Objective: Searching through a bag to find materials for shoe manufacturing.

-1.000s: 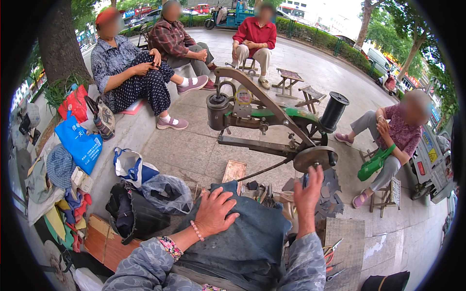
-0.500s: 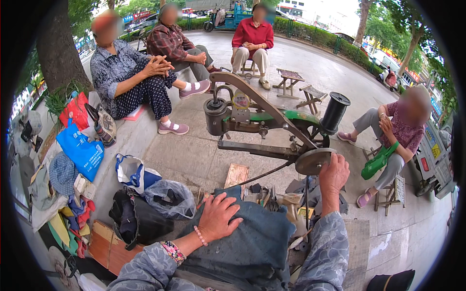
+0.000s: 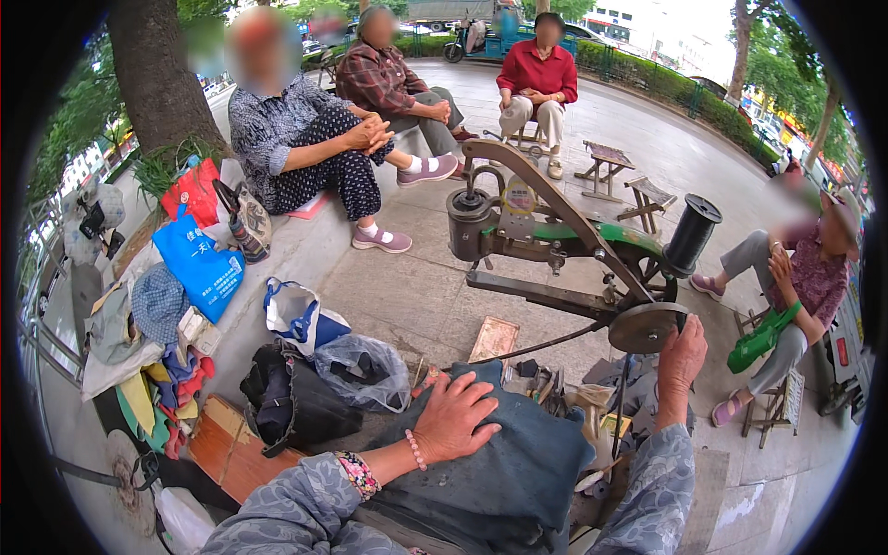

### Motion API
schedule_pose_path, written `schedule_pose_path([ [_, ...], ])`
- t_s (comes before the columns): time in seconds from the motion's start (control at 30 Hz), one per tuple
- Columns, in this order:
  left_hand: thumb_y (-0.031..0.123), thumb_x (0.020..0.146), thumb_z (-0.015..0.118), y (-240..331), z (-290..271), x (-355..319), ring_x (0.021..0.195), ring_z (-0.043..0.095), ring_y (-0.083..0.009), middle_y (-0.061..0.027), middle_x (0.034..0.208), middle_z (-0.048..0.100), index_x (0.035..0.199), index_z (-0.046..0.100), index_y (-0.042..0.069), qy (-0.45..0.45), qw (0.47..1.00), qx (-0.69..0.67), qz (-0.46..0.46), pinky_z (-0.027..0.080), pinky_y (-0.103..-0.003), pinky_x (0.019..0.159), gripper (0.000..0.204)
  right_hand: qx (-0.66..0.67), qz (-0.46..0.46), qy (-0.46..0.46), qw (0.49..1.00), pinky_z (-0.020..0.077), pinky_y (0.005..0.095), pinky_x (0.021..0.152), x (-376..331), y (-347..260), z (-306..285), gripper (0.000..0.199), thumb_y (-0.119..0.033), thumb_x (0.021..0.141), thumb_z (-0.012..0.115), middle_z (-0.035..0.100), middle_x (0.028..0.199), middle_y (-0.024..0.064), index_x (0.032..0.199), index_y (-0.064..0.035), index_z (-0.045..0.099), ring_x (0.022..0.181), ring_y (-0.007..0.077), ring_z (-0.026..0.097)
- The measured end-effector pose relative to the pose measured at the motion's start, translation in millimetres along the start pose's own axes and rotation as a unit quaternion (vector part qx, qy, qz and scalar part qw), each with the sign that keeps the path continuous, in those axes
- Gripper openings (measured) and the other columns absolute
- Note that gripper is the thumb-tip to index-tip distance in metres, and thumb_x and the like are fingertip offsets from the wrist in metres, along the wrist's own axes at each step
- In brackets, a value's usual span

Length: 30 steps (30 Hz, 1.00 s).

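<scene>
My right hand (image 3: 681,363) is curled at the right rim of a round metal hand wheel (image 3: 638,331), its fingers closed around a small dark crank handle (image 3: 682,321). The wheel belongs to a hand-cranked sewing machine (image 3: 555,231) with a long brown lever arm, a green body and a dark cylindrical head. A large black thread spool (image 3: 692,235) stands on its right end. My left hand (image 3: 453,416) rests flat with fingers spread on a blue-grey cloth (image 3: 481,490) over my lap, holding nothing.
A black bag (image 3: 301,398), a clear plastic bag (image 3: 365,370) and a blue bag (image 3: 197,264) stand to the left. Several small tools and scraps (image 3: 546,379) lie beyond the cloth. Several people sit around; folding stools (image 3: 606,166) stand behind the machine.
The whole view has swung left, so the scene sits further right and slightly lower. My right hand stays at the wheel's crank; my left hand stays on the cloth.
</scene>
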<state>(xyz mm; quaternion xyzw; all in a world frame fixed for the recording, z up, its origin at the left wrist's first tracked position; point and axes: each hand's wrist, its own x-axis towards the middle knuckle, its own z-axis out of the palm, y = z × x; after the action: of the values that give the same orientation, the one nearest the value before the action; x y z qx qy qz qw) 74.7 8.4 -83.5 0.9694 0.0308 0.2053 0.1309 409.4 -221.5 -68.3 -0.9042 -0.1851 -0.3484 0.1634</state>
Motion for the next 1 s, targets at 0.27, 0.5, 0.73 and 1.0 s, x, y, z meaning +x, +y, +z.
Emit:
schedule_pose_path([
  [0.27,0.034,0.077,0.072,-3,-6,-4,0.122,0.044,-0.0312,-0.0075,0.122,0.056,0.105,0.066,0.009,-0.002,1.000,0.001,-0.015,0.035,-0.046,0.097,0.038,0.060,0.116,-0.196,0.972,0.0486,0.0500,0.077,-21,53,17,0.027,-0.020,0.087,0.060,0.066,0.093,0.0236,0.108,-0.0031,0.061,0.090,0.0432,0.063],
  [0.5,0.033,0.077,0.073,2,3,4,0.122,0.044,-0.0313,-0.0073,0.121,0.056,0.105,0.066,0.009,-0.009,0.999,-0.040,-0.010,0.034,-0.047,0.100,0.038,0.139,0.034,-0.171,0.975,0.0490,0.0355,0.047,-96,3,112,0.028,-0.025,0.092,0.055,0.056,0.064,0.0144,0.096,0.0031,0.057,0.050,0.0218,0.059],
  [0.73,0.036,0.080,0.070,-2,1,1,0.123,0.043,-0.0329,-0.0086,0.121,0.055,0.106,0.065,0.009,-0.010,0.999,-0.047,-0.009,0.030,-0.055,0.100,0.038,0.222,0.156,-0.147,0.951,0.0464,0.0496,0.070,13,-20,-25,0.025,-0.024,0.093,0.056,0.065,0.085,0.0248,0.093,0.0007,0.059,0.081,0.0452,0.061],
  [1.0,0.036,0.079,0.070,-4,1,-1,0.121,0.043,-0.0327,-0.0090,0.120,0.055,0.105,0.065,0.009,0.003,0.999,-0.036,0.000,0.031,-0.052,0.096,0.038,0.029,0.187,-0.101,0.977,0.0471,0.0533,0.070,-26,33,18,0.024,-0.029,0.092,0.055,0.066,0.087,0.0238,0.098,-0.0059,0.059,0.084,0.0451,0.062],
])
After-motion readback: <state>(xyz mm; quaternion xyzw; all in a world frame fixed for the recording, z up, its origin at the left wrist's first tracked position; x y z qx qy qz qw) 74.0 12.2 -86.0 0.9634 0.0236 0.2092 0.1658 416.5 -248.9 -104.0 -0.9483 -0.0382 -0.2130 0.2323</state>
